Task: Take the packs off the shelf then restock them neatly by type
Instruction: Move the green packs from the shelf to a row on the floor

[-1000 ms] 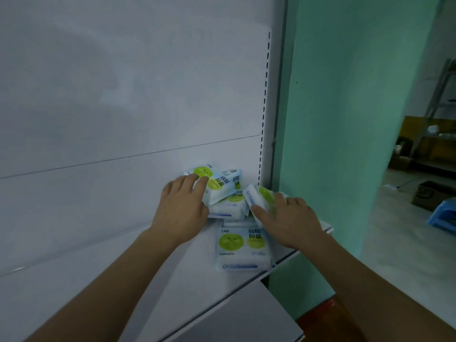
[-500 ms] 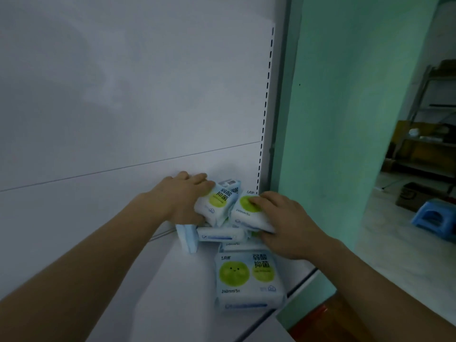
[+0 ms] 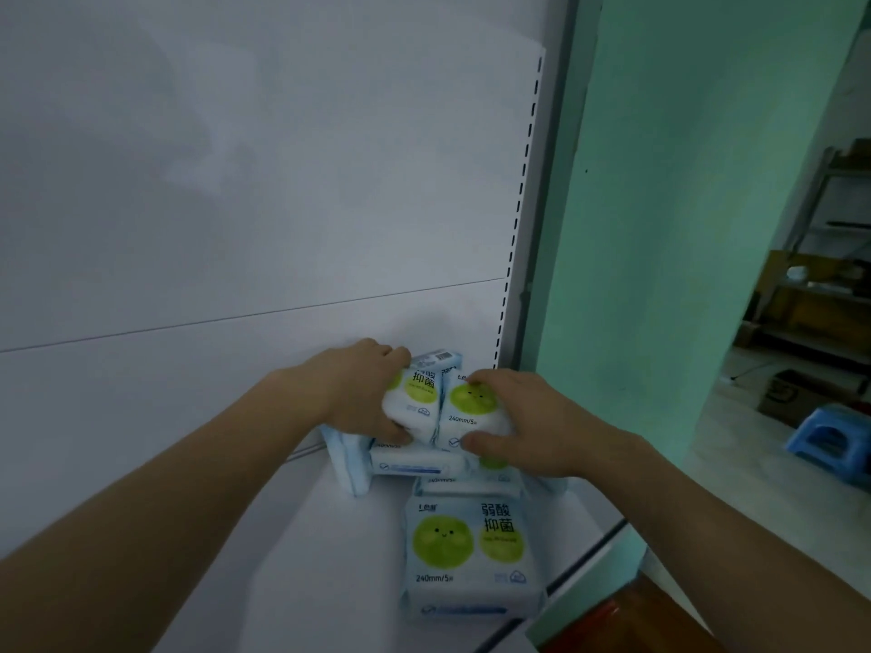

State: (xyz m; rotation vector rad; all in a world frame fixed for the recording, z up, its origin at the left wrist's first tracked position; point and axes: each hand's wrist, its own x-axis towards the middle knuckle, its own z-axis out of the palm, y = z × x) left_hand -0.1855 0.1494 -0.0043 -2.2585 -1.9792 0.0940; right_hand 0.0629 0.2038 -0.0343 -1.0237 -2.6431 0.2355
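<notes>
Head view, left hand: the left hand (image 3: 358,393) is gripping a soft, glossy white pack (image 3: 414,398), fingers curling over its top, thumb under its lower edge.
Head view, right hand: the right hand (image 3: 528,421) is clutching a second pack (image 3: 471,407), green smiling circle facing up, touching the first.
Head view, shelf: the smooth white shelf (image 3: 292,558) is carrying everything at its right end.
Head view, pile: rumpled packs (image 3: 414,461) are lying beneath both hands.
Head view, front pack: a flat rectangular pack (image 3: 466,553) is lying face-up near the shelf edge.
Head view, background: a blue plastic stool (image 3: 829,440) is standing on the floor.
</notes>
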